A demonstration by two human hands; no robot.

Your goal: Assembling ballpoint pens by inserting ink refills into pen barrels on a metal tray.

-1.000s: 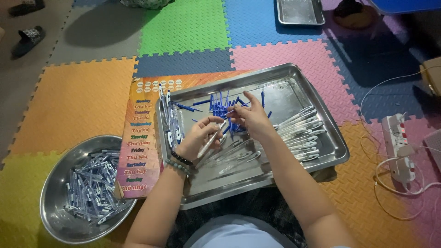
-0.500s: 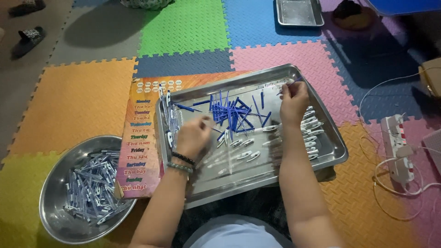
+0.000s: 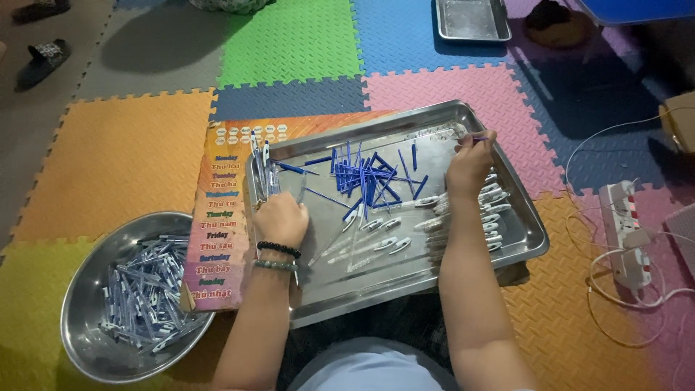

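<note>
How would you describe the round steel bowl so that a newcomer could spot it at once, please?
Start at the large steel tray in the middle of the foam mats. Cross the colourful chart at its left edge to the round steel bowl at lower left. Unlike the rectangular trays, it is round, deep and filled with assembled pens.

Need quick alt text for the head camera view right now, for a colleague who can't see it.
A person's two bare hands work over a metal tray of pen parts on colourful foam mats: the left hand rests by clear barrels, the right hand pinches a blue refill. A round metal bowl of pens sits left.
</note>
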